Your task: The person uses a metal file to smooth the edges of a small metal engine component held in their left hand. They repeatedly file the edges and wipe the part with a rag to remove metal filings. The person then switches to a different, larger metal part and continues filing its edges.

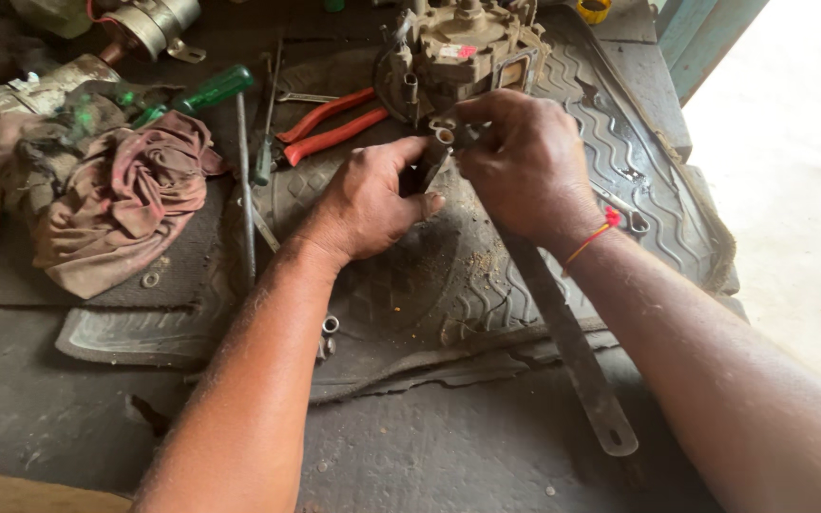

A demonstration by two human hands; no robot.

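- Hands together over a grimy rubber mat (525, 285), just in front of a greasy engine assembly (463, 47).
- Left hand (372, 204) curled round a small metal tube fitting (441, 142), steadying it upright.
- Right hand (525, 161) pinching down on the fitting's top, fingers narrow, for fine control.
- Red-handled pliers (330, 128) and green-handled screwdriver (216, 90) parked within easy reach, beside a crumpled rag (121, 204).

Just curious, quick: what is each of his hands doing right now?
Left hand: closed around a small metal tube.
Right hand: fingers pinched on the top of the same tube, beside the engine part.
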